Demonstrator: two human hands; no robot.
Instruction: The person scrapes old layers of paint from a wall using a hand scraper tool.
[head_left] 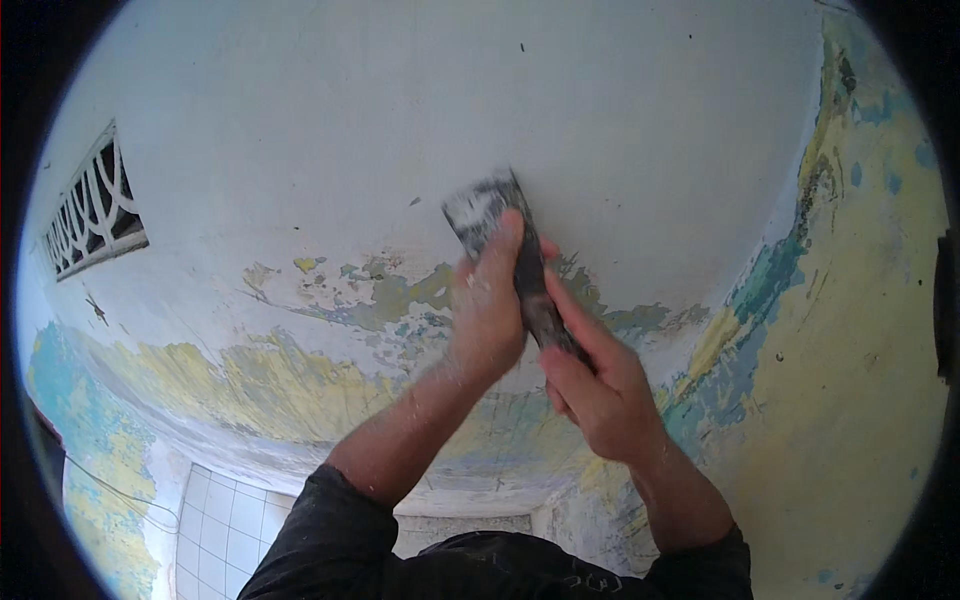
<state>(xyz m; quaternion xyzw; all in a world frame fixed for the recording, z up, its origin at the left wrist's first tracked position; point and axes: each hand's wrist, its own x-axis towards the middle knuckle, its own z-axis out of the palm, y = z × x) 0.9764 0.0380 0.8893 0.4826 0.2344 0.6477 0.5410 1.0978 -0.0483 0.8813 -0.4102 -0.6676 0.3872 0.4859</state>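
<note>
Both my hands grip one paint scraper (478, 211), whose wide blade is smeared with white and blurred. Its dark handle slants down to the right. My left hand (488, 315) is closed near the blade, its thumb pressed along the tool. Lower on the handle, my right hand (603, 385) has its fingers wrapped round it. The blade lies over the white painted wall (640, 130), seemingly against it. Just below, patches of flaking paint (400, 300) show yellow-green and blue-grey layers. Pale dust specks my left hand and forearm.
A white grille vent (98, 205) is set in the wall at the left. On the right, a yellow wall (850, 380) with blue-green patches meets the white one at a corner. White floor tiles (225, 515) show at lower left, near a thin cable (125, 492).
</note>
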